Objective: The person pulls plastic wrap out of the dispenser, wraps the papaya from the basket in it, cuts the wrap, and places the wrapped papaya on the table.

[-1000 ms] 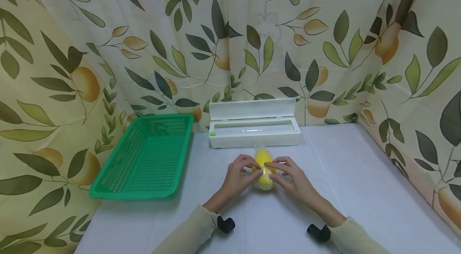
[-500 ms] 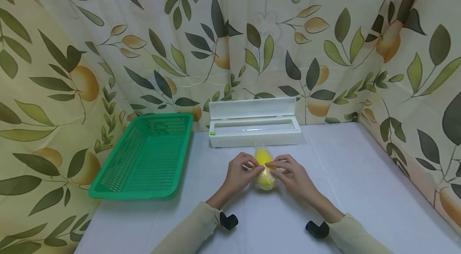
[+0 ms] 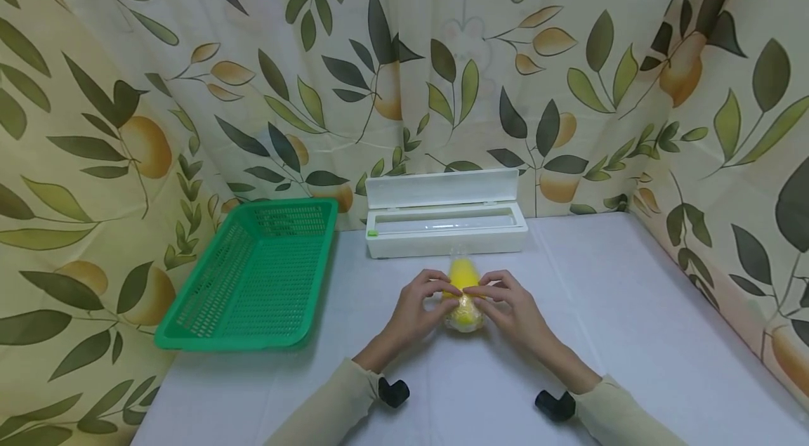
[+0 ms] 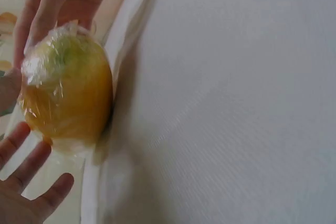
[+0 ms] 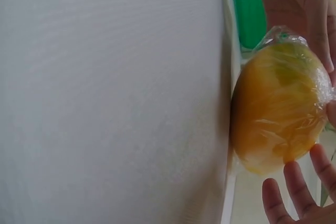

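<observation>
A yellow fruit [image 3: 464, 272] with a greenish near end lies on the table, wrapped in clear cling film [image 3: 466, 325]. My left hand [image 3: 413, 305] and right hand [image 3: 517, 307] flank it, thumbs and index fingertips meeting over its top, where they pinch the film. In the left wrist view the rounded, glossy wrapped fruit [image 4: 73, 90] shows up close; the left hand's other fingers [image 4: 32, 163] spread beside it. From the right wrist, folds of film [image 5: 283, 36] stand loose at the fruit's end, and the right hand's outer fingers [image 5: 299, 187] lie extended near its side. The pinched film itself is hardly visible.
Behind the fruit stands a white cling film dispenser [image 3: 446, 244] with its lid [image 3: 442, 189] raised and a small green slider [image 3: 373, 233] at its left. A green perforated basket [image 3: 265, 344] sits left on the white tablecloth [image 3: 607, 305]. Leaf-patterned curtains [image 3: 455, 81] surround the table.
The fingertips of both hands have drawn closer together over the top of the fruit. The fruit, basket and dispenser have stayed in place.
</observation>
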Available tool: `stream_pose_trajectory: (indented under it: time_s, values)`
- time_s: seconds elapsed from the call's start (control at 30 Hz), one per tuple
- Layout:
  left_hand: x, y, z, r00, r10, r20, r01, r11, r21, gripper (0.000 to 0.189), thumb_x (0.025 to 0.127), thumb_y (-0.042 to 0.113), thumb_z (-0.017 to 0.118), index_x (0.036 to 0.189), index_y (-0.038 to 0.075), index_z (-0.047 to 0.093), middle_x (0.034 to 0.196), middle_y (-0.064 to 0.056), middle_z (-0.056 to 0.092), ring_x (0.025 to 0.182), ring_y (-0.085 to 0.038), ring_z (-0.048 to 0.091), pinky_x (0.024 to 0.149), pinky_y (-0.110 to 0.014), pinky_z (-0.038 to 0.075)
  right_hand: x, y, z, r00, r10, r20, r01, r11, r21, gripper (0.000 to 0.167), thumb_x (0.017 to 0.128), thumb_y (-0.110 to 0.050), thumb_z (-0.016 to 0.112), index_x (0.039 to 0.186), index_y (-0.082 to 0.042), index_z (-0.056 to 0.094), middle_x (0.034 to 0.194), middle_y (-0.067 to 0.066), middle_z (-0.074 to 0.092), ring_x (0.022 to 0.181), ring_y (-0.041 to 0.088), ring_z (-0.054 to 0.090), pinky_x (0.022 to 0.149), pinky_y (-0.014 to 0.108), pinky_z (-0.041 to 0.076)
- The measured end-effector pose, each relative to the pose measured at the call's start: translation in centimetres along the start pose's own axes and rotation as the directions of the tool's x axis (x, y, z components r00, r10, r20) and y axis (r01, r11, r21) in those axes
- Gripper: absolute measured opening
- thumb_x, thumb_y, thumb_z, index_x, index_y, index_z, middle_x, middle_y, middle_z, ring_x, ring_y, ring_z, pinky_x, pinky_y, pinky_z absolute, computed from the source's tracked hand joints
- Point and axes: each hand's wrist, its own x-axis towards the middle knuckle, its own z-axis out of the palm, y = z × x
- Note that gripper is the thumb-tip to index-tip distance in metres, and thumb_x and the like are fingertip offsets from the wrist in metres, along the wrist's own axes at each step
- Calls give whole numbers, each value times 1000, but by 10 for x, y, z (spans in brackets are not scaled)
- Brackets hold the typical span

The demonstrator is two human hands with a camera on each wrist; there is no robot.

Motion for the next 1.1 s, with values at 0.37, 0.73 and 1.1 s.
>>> stream_pose_trajectory:
  time_s: [0.37,0.73,1.1]
  values:
    - [-2,-19,-4,997,82,1,-81,990,-112,22,88,12,81,110,8,81,125,-5,68,113,-23,67,97,-36,54,0,4,-1,999,6,41,-7,1000,6,29,90,-3,77,118,-12,79,119,9,58,94,15,63,78,25,54]
    - [-4,-15,-13,994,-2,112,13,995,-96,37,79,19,89,115,14,80,132,1,63,109,-12,65,85,-42,58,7,4,-19,953,100,287,-124,990,68,40,92,-16,78,131,-19,72,127,4,53,111,26,56,82,34,58]
    - [2,-19,-7,998,-20,53,31,978,-208,24,81,12,87,104,9,82,121,-4,66,109,-23,65,83,-37,60,14,2,-18,954,144,265,-158,987,32,31,87,-18,82,118,-17,79,119,2,57,105,24,55,76,27,51]
